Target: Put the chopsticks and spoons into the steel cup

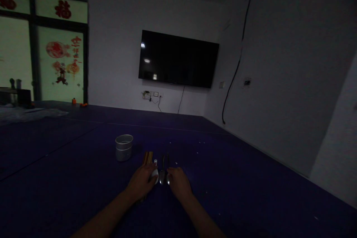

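My left hand (pixel 142 180) rests on the dark blue floor mat (pixel 237 178), fingers curled over the near ends of a bundle of wooden chopsticks (pixel 147 157) and touching a white spoon (pixel 154 172). My right hand (pixel 178 182) lies just right of it, fingers bent down onto the bowl of a metal spoon (pixel 167 177). A second metal spoon (pixel 162 173) lies between the two hands. The dim light hides whether either hand truly grips anything.
A small round metal pot (pixel 124 147) stands on the mat left of the chopsticks. A black TV (pixel 177 58) hangs on the far wall above a socket with cables. Glass doors with red decorations stand at the far left.
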A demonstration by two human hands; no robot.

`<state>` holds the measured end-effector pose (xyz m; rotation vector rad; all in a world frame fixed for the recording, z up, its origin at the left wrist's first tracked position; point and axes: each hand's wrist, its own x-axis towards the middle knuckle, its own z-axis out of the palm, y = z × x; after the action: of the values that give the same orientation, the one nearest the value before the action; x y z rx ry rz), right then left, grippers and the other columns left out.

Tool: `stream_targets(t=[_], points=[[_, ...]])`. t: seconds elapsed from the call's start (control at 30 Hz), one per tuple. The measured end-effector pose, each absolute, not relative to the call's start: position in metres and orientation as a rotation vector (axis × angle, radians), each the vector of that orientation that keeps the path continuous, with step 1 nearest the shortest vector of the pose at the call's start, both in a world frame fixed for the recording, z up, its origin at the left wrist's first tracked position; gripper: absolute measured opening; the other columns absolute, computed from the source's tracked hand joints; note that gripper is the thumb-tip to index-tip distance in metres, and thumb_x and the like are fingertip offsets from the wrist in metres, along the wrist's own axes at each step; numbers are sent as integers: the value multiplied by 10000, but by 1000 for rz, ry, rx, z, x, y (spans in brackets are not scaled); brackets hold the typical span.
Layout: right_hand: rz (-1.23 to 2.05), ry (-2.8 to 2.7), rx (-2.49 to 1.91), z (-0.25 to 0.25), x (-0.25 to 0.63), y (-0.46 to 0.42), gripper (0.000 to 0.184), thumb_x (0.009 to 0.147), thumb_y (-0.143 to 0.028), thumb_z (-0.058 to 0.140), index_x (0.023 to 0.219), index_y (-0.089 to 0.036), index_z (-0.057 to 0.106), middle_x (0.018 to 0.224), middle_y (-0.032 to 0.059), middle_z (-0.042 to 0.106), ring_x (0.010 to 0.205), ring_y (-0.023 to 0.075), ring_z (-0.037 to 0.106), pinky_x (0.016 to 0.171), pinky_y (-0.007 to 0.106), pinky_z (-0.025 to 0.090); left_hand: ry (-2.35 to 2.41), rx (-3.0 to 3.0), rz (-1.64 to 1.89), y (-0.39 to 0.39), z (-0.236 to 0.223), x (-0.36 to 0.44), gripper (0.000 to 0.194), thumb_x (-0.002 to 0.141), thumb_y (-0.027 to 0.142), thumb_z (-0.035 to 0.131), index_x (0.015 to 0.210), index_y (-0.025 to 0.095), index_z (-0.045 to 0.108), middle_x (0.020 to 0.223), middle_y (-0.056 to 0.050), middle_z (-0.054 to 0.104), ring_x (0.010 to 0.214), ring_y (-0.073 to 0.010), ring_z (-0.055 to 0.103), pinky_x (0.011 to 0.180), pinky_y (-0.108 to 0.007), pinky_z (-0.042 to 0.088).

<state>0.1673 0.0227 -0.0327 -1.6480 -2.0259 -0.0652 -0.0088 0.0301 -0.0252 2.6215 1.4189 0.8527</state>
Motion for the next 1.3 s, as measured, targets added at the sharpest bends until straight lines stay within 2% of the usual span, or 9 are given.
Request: stream_targets(t=[0.23,0.33,0.5,0.7,0.83,0.93,1.07,1.2,1.3], points=[[-96,-2005,-1590,-32,166,19,333,801,-40,417,850,-181,715,872,97,708,882,207,637,773,283,444,2289,2513,1106,41,2,-38,444,890,224,352,1320,169,450,1454,-142,343,1099,-295,535,847,-446,435],[-109,-1974,-1561,-30,166,19,354,807,-41,405,876,-187,720,919,104,705,924,214,632,803,301,452,2509,2386,1150,51,3,-61,474,892,200,317,1357,139,388,1434,-161,367,1031,-290,563,780,-426,457],[-126,-1930,-1515,-29,170,22,390,799,-38,390,907,-216,720,942,83,708,940,208,633,834,306,460,2445,2448,1296,70,-8,-87,374,877,150,319,1181,103,531,1103,-169,611,925,-265,595,720,-369,474],[-162,-1787,-1406,-30,172,23,357,853,-192,436,1161,-197,617,1111,91,659,1061,237,584,911,371,443,1903,2672,1840,73,-10,-76,269,879,136,315,839,143,581,784,-95,602,750,-212,584,684,-327,497],[-178,-1769,-1263,-23,170,19,599,829,-337,527,1388,-203,359,1324,96,515,1200,254,479,986,432,388,1362,2785,1941,49,-13,-39,248,910,190,333,953,169,577,908,-80,622,851,-186,597,734,-306,517],[-191,-1797,-1175,-16,168,14,733,771,-316,579,1425,-217,263,1392,90,436,1257,255,413,1005,434,369,1113,2838,1898,26,-18,-10,252,925,207,338,1018,174,570,959,-81,621,901,-173,598,777,-291,522],[-134,-1729,-1156,-13,163,11,717,711,-259,594,1377,-189,338,1303,109,518,1181,248,487,975,394,396,1049,2841,1674,9,-21,8,307,942,192,290,1108,191,547,1015,-85,617,979,-161,589,861,-280,505],[-108,-1533,-1271,-13,169,17,676,682,-346,635,1301,-173,426,1224,130,567,1124,277,522,940,411,410,1172,2850,1568,11,-19,5,395,940,215,287,1320,224,396,1307,-117,482,1211,-212,464,956,-353,453],[-142,-1358,-1384,-13,186,25,753,672,-424,644,1316,-121,400,1235,168,549,1143,302,500,940,422,397,1397,2778,1489,18,-17,0,443,925,224,323,1367,199,341,1339,-138,460,1242,-238,430,964,-383,431]])
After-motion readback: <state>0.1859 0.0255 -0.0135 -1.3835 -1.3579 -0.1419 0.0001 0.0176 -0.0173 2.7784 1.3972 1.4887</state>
